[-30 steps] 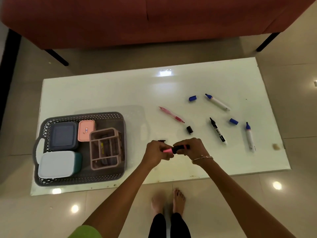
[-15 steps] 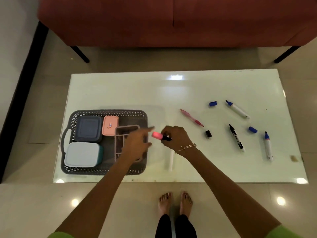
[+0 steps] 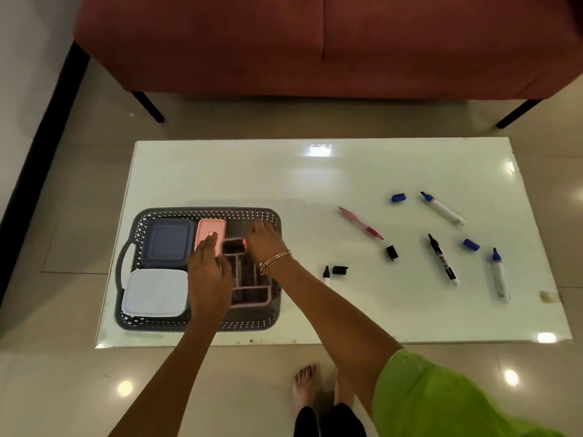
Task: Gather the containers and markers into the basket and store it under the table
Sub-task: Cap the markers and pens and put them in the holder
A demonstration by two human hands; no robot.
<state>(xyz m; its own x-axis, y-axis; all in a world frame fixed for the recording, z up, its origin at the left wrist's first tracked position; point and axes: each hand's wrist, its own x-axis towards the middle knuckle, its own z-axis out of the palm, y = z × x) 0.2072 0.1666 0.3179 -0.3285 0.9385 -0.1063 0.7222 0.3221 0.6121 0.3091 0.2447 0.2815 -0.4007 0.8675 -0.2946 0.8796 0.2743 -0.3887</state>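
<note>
A grey basket [image 3: 202,213] sits at the table's left and holds a dark blue container [image 3: 167,242], a small pink container [image 3: 209,231], a white container [image 3: 154,293] and a pink organiser [image 3: 252,296]. My right hand [image 3: 263,242] holds a pink marker [image 3: 244,244] over the organiser's back compartment. My left hand [image 3: 208,272] hovers flat over the basket, fingers straight. Loose on the table lie a pink pen [image 3: 359,223], a black marker [image 3: 443,263], two blue markers [image 3: 441,208] [image 3: 500,274], and several caps [image 3: 398,198].
The white glass table [image 3: 315,178] stands on a tiled floor, with a red sofa [image 3: 315,42] behind it. A short black-tipped marker [image 3: 326,274] and a black cap [image 3: 340,270] lie near my right forearm. My bare feet [image 3: 304,386] are below the table's front edge.
Both hands moved left from the table's middle to above the basket. My right hand carried the pink marker to the organiser, and my left hand let go of it and opened.
</note>
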